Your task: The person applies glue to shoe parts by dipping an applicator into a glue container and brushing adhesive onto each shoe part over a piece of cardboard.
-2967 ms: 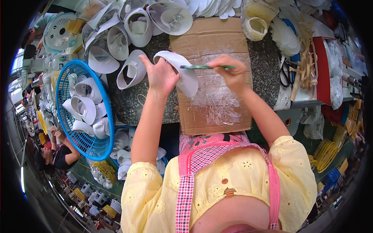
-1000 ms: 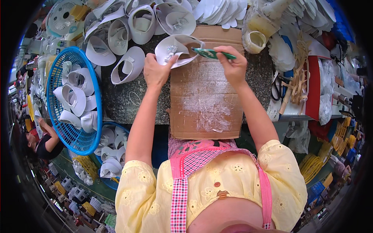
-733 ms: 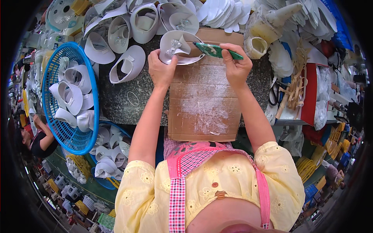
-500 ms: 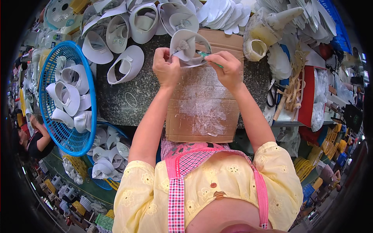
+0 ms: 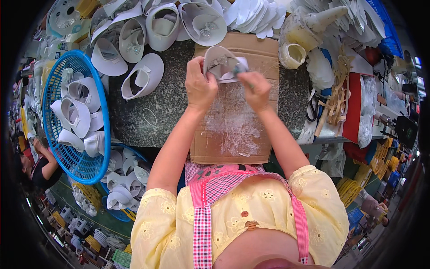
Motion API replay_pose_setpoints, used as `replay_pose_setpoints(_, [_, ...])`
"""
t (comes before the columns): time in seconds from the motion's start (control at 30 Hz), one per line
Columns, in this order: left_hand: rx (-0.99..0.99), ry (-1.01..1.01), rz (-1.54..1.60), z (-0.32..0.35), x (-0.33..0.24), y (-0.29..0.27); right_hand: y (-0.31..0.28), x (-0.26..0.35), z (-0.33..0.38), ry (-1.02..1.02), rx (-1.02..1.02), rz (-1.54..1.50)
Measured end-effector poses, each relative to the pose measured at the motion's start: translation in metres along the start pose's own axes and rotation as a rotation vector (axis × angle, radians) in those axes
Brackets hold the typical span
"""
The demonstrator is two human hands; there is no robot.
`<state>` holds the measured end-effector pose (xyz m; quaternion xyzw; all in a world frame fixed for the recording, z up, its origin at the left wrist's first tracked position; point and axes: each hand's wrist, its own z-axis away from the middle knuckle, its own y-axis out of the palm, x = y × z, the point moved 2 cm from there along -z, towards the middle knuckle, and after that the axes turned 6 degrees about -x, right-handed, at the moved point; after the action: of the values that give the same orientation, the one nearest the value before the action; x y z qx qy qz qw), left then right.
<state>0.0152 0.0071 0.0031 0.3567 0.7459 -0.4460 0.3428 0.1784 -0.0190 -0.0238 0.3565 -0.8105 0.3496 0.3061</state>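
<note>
In my left hand (image 5: 201,84), fingers closed on its left edge, is a white shoe upper (image 5: 220,59) with a sparkly patch on its inside. It is raised over a sheet of brown cardboard (image 5: 210,130) lying on the dark speckled table. My right hand (image 5: 256,89) is closed beside the right edge of the upper, around a small green-handled tool (image 5: 241,68). Motion smears the tool, so its working end cannot be made out. Left of the cardboard a single white upper (image 5: 143,76) lies apart.
More uppers (image 5: 163,24) stand along the back. A blue basket (image 5: 106,130) of uppers is at the left. A crusted pot (image 5: 293,54) stands back right, near a pile of white flat pieces (image 5: 255,15). Scissors (image 5: 312,110) hang at the right. Another person (image 5: 42,166) sits far left.
The upper has turned in my left hand and come slightly down and right. My right hand has dropped a little lower and blurs with motion, the green-handled tool still in it.
</note>
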Motion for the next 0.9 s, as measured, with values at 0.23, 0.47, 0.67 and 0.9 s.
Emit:
replay_pose_setpoints(0.23, [0.153,0.269,-0.342,0.005,0.008,-0.013,0.012,0.015,0.011,-0.136,0.236,-0.030])
replay_pose_setpoints(0.47, [0.006,0.481,-0.460,-0.011,0.038,-0.012,0.017,0.020,-0.002,-0.138,0.233,0.008])
replay_pose_setpoints(0.67, [-0.158,-0.923,0.484,-0.002,0.103,-0.007,0.021,0.022,-0.005,-0.130,0.263,-0.011])
replay_pose_setpoints(0.9, [0.196,-0.425,-0.112,0.005,0.068,-0.012,0.044,0.027,-0.018,0.033,0.127,-0.168])
